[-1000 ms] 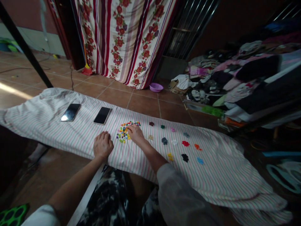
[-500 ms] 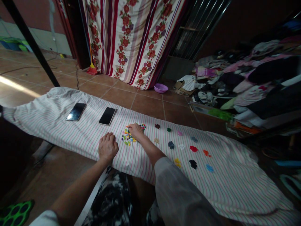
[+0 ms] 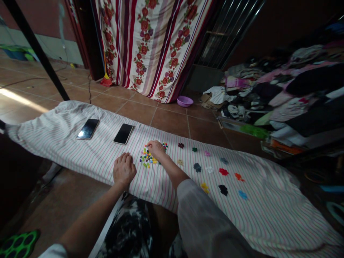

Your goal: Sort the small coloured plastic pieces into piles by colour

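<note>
My right hand (image 3: 157,149) is over a loose pile of small multicoloured pieces (image 3: 146,160), its fingertips pinched together at the pile's far side. Whatever is between those fingertips is hidden or too small to make out. Left of the pile, my left hand (image 3: 124,169) lies on the striped cloth (image 3: 88,157) near its front edge, palm down and holding nothing. Sorted by colour, several little heaps spread to the right, among them a yellow heap (image 3: 205,187), a black heap (image 3: 223,190), a red heap (image 3: 223,172) and a light blue heap (image 3: 243,194).
Two phones, a left one (image 3: 88,129) and a right one (image 3: 124,133), lie on the cloth. Beyond it are a purple basin (image 3: 185,101), a floral curtain (image 3: 158,46) and a broom (image 3: 106,79). Clothes (image 3: 290,86) are piled at the right.
The view has shifted slightly. My right hand stays at the pile with its fingertips in nearly the same spot; my left hand has not visibly moved on the cloth.
</note>
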